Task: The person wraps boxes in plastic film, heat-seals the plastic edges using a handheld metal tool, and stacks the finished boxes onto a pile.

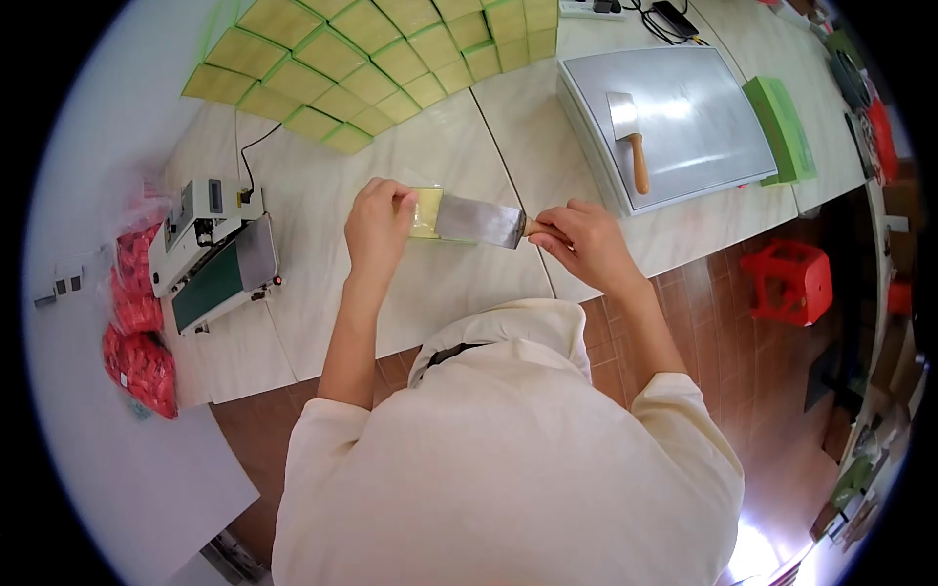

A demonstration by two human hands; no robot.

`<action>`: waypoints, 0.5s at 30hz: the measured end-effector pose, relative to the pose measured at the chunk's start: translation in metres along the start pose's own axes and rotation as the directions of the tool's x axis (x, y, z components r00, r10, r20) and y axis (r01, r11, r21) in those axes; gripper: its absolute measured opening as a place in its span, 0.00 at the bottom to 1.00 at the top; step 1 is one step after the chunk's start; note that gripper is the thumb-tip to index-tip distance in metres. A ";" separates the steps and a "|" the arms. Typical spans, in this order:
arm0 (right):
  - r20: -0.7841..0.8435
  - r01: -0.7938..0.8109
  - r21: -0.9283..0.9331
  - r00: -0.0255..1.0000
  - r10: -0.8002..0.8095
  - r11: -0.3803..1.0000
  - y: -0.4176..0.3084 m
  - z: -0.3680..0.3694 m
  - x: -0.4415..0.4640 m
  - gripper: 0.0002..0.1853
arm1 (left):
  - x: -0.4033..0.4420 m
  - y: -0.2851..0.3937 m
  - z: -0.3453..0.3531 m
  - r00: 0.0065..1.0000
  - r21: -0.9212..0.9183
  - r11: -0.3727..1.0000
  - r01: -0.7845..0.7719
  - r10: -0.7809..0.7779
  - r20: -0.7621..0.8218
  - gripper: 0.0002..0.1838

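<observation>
My right hand (pixel 589 242) is closed around the wooden handle of a scraper with a wide metal blade (pixel 479 222). The blade points left and lies over part of a small yellow-green box (pixel 426 213) on the table. Clear film shows at the box's left and upper edges. At that left end, my left hand (pixel 379 217) pinches the box or its film; which of the two, I cannot tell. Most of the box's right part is hidden under the blade.
Stacked yellow-green boxes (pixel 332 54) stand at the back left. A silver-topped flat machine (pixel 684 117) bears a second scraper (pixel 630 142). A green box (pixel 782 132) sits beside it. A belt machine (pixel 220 249) and red bags (pixel 137 342) are left; a red stool (pixel 791 283) stands right.
</observation>
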State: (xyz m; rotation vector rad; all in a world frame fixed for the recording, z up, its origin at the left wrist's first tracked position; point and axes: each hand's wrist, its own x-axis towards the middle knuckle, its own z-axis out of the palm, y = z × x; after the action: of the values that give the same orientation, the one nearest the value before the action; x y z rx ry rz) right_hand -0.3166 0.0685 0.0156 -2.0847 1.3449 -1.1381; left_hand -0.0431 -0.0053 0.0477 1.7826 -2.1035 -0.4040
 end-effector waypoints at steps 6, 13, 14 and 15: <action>0.089 0.034 -0.073 0.996 -0.028 0.997 -0.012 -0.006 0.012 0.09 | -0.003 0.000 -0.001 1.000 0.001 1.000 0.019 -0.019 -0.009 0.04; 0.110 0.038 -0.126 0.994 -0.024 0.991 -0.024 0.009 0.026 0.10 | -0.015 0.007 -0.021 0.995 -0.095 0.992 -0.081 0.075 -0.068 0.05; 0.113 0.041 -0.126 0.993 -0.026 0.991 -0.025 0.012 0.029 0.10 | -0.018 0.006 -0.024 0.986 -0.048 0.985 -0.165 0.165 -0.006 0.07; 0.108 0.051 -0.128 0.993 -0.037 0.990 -0.026 0.016 0.031 0.09 | -0.021 0.005 -0.028 0.987 -0.049 0.986 -0.160 0.160 -0.008 0.07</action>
State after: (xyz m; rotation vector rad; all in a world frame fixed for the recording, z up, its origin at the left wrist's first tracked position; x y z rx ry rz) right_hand -0.2831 0.0514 0.0377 -2.2444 1.3622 -0.9656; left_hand -0.0324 0.0165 0.0734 1.5718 -2.1944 -0.4044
